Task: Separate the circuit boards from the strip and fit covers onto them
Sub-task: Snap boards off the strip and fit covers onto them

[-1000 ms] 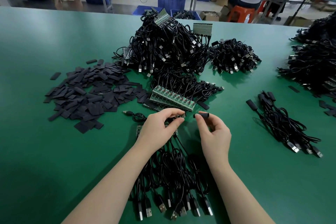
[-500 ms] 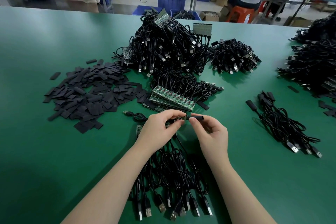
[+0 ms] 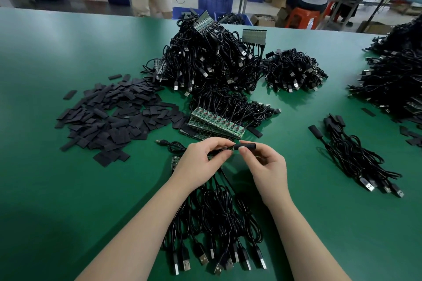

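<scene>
My left hand (image 3: pixel 201 161) pinches a small green circuit board (image 3: pixel 231 148) whose cable runs down under my wrist. My right hand (image 3: pixel 266 164) holds a black sleeve cover (image 3: pixel 247 145) between thumb and fingers, and the cover's open end sits over the tip of the board. A strip of green circuit boards (image 3: pixel 217 123) with cables attached lies just beyond my hands. Part of another strip (image 3: pixel 175 162) shows under my left hand. A heap of flat black covers (image 3: pixel 114 118) lies to the left.
USB cables (image 3: pixel 219 230) fan out toward me between my forearms. A large pile of cabled strips (image 3: pixel 205 59) and a smaller bundle (image 3: pixel 294 70) sit farther back. Covered cables (image 3: pixel 356 155) lie right; more cable heaps (image 3: pixel 392 80) at far right. People are beyond the green table (image 3: pixel 57 189).
My right hand brought the black cover leftward from a small gap to the board held in my left hand; the cover now meets the board's tip. A person in the background walked right.
</scene>
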